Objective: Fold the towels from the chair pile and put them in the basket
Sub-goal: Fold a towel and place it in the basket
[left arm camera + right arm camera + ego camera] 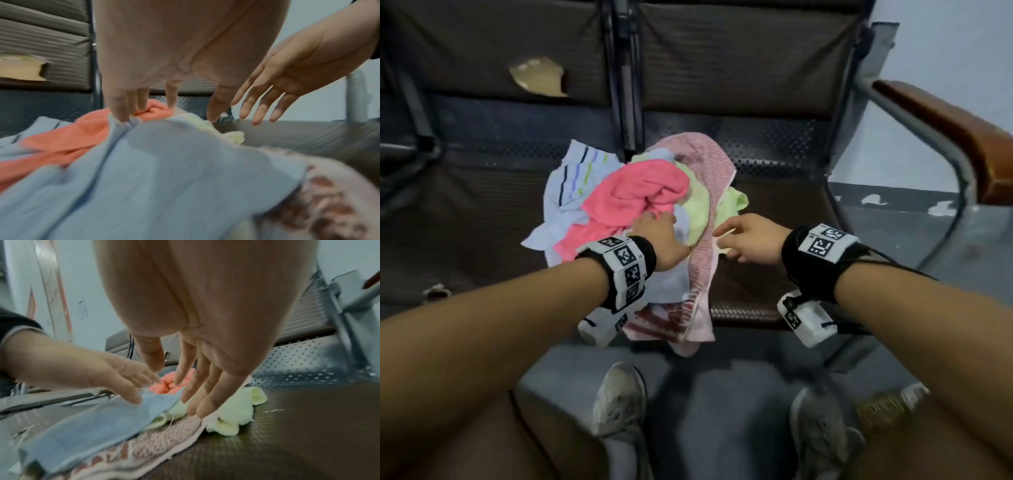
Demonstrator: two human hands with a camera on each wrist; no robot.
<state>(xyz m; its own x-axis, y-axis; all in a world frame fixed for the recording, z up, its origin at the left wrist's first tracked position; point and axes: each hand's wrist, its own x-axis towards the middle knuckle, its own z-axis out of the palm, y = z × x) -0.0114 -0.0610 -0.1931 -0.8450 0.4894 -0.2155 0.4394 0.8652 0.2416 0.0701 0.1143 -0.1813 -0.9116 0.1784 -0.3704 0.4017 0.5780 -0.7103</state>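
The towel pile (633, 198) lies mid-frame on the chair (774, 185) seat. The left grip (661, 240) sits on top of it, straight fingertips touching the blue towel (164, 162) and holding nothing. The right grip (753, 238), right of centre, is spread open and empty just beside the green towel (232, 415).

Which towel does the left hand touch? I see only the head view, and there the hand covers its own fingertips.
Observer: In the left wrist view the left hand has its fingertips on the edge of the light blue towel, beside the coral towel.
Operator: Does it grip already?
Observer: Not plainly; the right wrist view shows its fingers fairly straight on the cloth.
Operator: And the right hand?
Observer: The right wrist view shows it holding nothing, straight fingers above the pale green towel.
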